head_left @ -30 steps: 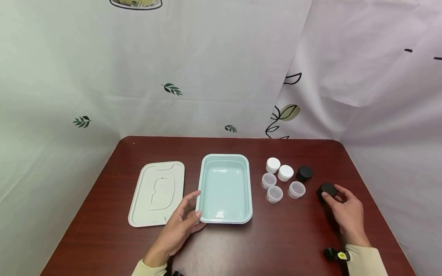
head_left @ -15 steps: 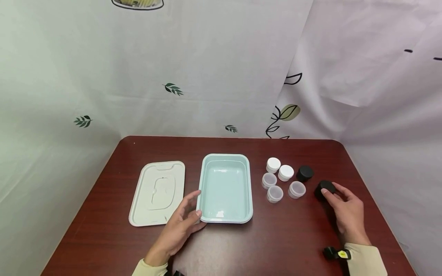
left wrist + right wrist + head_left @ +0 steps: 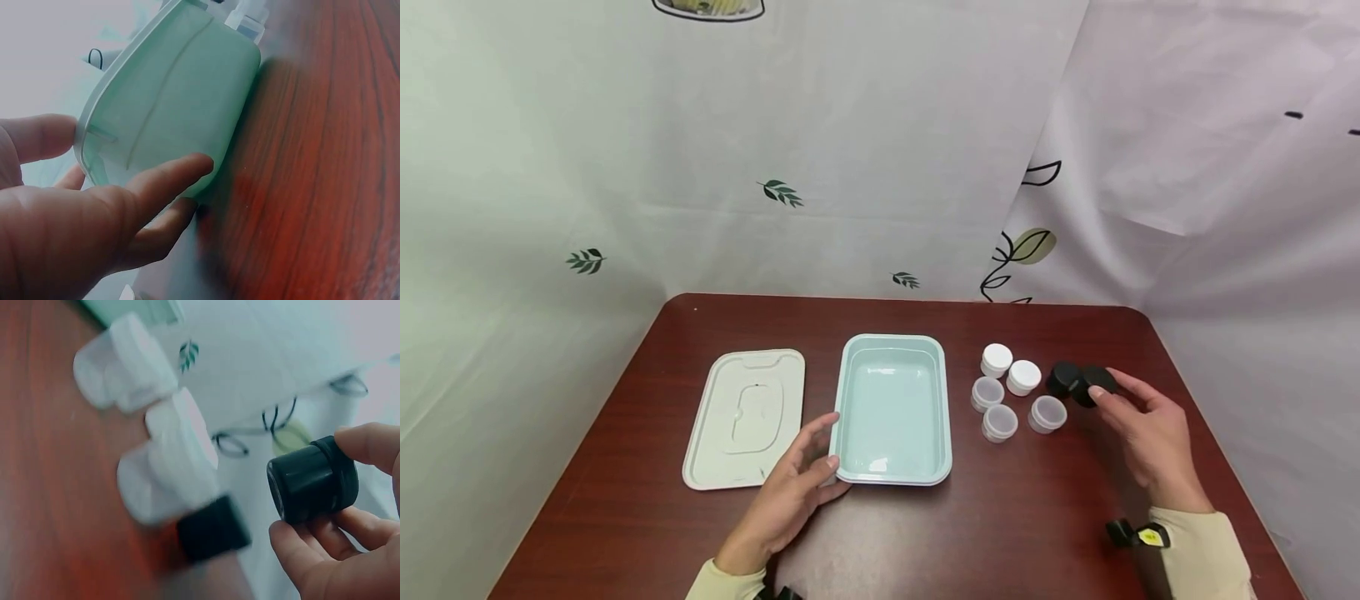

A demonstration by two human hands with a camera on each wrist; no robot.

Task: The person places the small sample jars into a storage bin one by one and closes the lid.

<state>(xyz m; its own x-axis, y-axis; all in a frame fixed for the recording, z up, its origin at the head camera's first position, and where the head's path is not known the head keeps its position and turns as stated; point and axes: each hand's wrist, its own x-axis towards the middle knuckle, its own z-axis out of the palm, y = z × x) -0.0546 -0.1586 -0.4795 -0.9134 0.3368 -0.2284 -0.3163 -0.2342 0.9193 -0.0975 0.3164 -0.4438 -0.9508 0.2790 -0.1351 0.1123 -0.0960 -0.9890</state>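
Observation:
My right hand (image 3: 1150,433) pinches a small black lidded jar (image 3: 1092,386) between thumb and fingers, at the right of the table. In the right wrist view that black jar (image 3: 309,481) is tipped on its side, off the table. A second black jar (image 3: 1063,379) stands just left of it and overlaps it in the head view. My left hand (image 3: 790,483) rests against the near left corner of a pale blue-green rectangular tub (image 3: 891,417). Up close in the left wrist view, its fairly straight fingers touch the rim and side wall of the tub (image 3: 181,94).
Between tub and right hand stand two white-capped jars (image 3: 1023,377) and three translucent jars (image 3: 1047,413). A flat white lid (image 3: 745,421) lies left of the tub on the dark red wooden table (image 3: 985,533). Printed white cloth (image 3: 887,150) hangs behind and beside the table.
My right hand has lifted the black jar and carried it away from me and slightly left, up to the other black jar. My left hand stays at the tub.

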